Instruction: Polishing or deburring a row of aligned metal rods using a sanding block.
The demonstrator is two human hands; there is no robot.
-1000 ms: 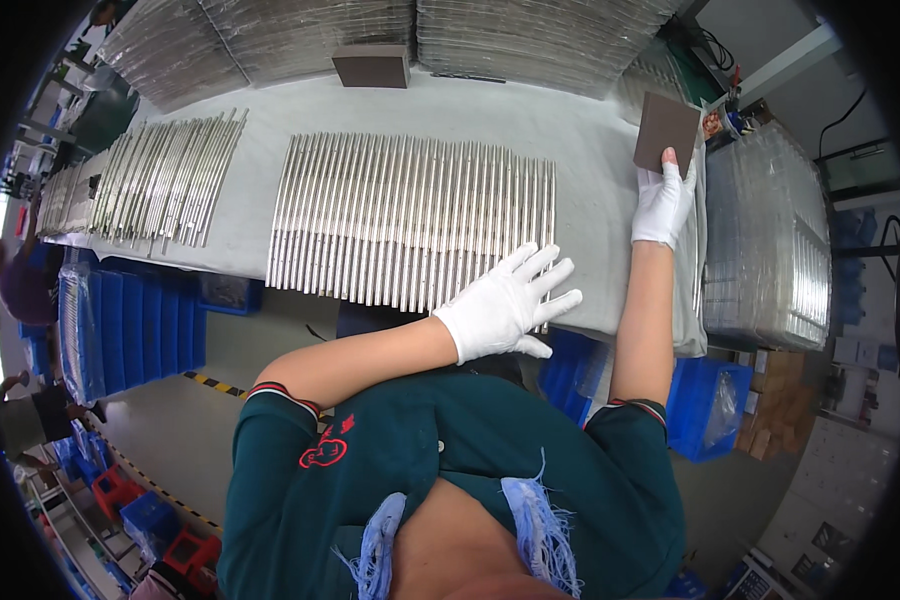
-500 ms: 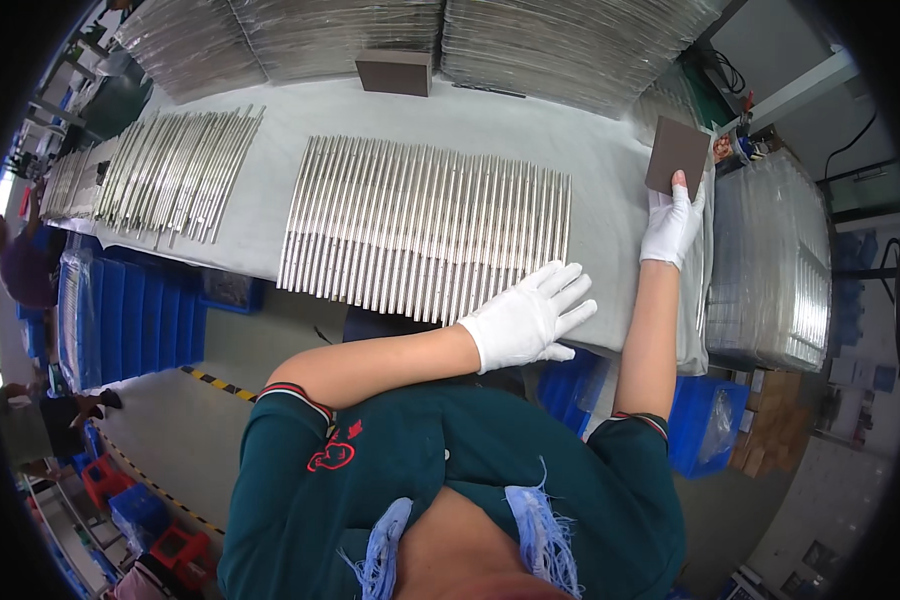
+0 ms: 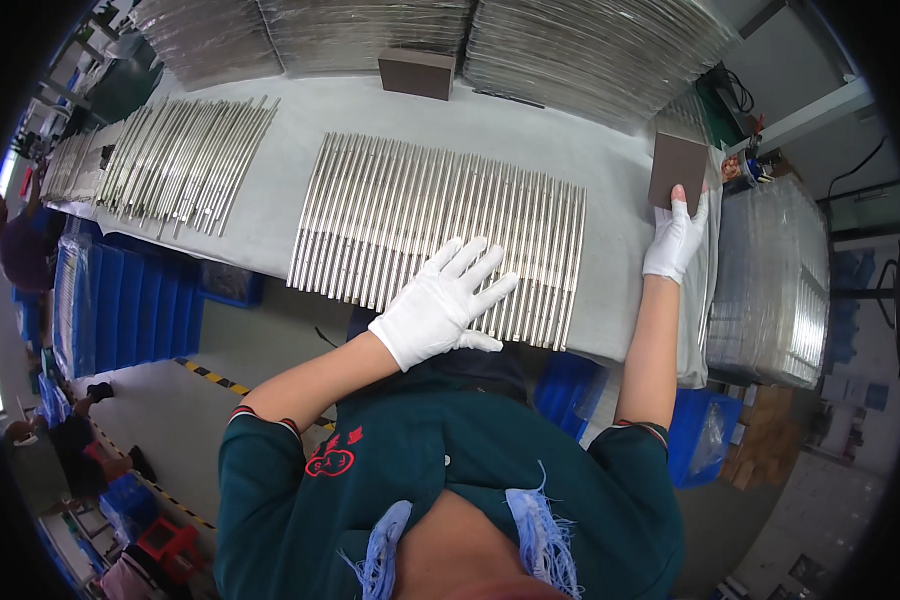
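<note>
A row of thin silver metal rods (image 3: 410, 200) lies side by side on the grey-covered table. My left hand (image 3: 435, 305), in a white glove, rests flat on the near ends of the rods with its fingers spread. Off to the right, my right hand (image 3: 675, 240), also gloved but with a bare thumb tip, holds up a flat brown sanding block (image 3: 678, 172). The thumb presses on the block's face, and the other fingers are mostly hidden behind it. This hand is over the table's right edge, apart from the rods.
Another brown block (image 3: 416, 76) stands at the back, before plastic-wrapped stacks (image 3: 570, 60). More rods (image 3: 185, 160) lie to the left. A wrapped stack (image 3: 765, 280) borders the table's right side. Blue bins (image 3: 135, 305) stand below left; people are at the far left.
My left hand has slid leftward across the rods, from their right end to about the middle. My right hand with the sanding block has shifted slightly downward.
</note>
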